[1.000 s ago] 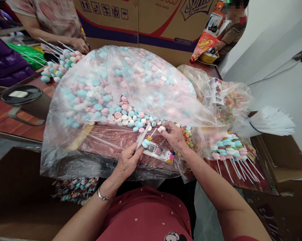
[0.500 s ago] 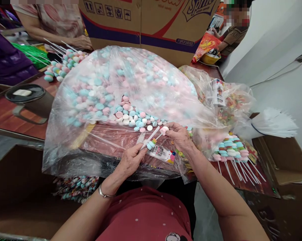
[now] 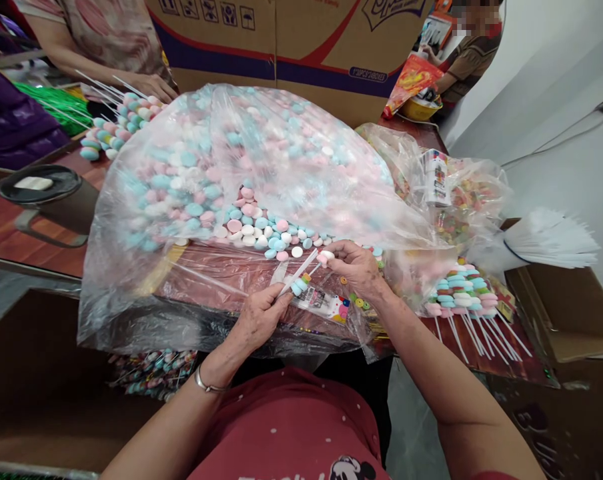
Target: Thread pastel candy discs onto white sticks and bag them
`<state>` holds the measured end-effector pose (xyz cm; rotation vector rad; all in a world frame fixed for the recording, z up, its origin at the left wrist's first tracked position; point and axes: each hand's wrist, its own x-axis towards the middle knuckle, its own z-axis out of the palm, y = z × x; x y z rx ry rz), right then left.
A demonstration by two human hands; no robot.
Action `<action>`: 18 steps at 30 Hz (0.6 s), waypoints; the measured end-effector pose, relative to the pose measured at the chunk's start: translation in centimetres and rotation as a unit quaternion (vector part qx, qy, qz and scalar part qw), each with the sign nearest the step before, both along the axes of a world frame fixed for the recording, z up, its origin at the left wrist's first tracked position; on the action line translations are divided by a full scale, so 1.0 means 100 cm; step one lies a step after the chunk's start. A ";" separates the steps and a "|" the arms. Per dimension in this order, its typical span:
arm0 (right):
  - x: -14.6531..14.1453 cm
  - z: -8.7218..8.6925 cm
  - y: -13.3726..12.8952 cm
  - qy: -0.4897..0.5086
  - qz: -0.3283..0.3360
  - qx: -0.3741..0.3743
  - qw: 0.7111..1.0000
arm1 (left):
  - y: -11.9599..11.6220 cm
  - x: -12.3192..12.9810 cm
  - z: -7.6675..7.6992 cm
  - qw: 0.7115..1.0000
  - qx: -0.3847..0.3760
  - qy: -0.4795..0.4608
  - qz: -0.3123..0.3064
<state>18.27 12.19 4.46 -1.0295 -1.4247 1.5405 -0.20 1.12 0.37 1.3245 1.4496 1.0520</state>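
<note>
My left hand [image 3: 265,313] is closed around a white stick [image 3: 301,270] that points up and to the right. Close to its fingertips, blue, white and yellow-orange candies [image 3: 300,285] are threaded on a thin stick. My right hand [image 3: 354,267] pinches pink and white marshmallow-like candies [image 3: 325,258] at that thin stick's upper end. Behind both hands, loose pink, blue and white candies [image 3: 261,230] spill from the mouth of a big clear plastic bag [image 3: 301,140]. A printed white label pack [image 3: 321,303] lies below my fingers, with small ring-shaped gummies [image 3: 359,302] beside it.
Finished candy skewers [image 3: 464,293] lie at the right, near a bundle of white sticks [image 3: 551,240]. More skewers [image 3: 114,130] and a dark lidded mug [image 3: 44,200] are on the left. A large carton [image 3: 281,67] stands behind the bag. Two people sit beyond.
My right hand has shifted slightly left and down with the pink and white candies. The left hand keeps its grip on the white stick. The whole view has moved a little.
</note>
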 end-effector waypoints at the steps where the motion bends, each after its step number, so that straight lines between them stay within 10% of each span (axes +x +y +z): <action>1: 0.001 0.000 -0.001 -0.016 0.004 0.021 1.000 | 0.000 0.000 0.000 1.000 0.001 -0.001 0.001; 18: 0.000 -0.016 -0.005 -0.140 0.065 0.223 0.962 | -0.003 0.001 0.000 0.999 0.028 -0.016 0.018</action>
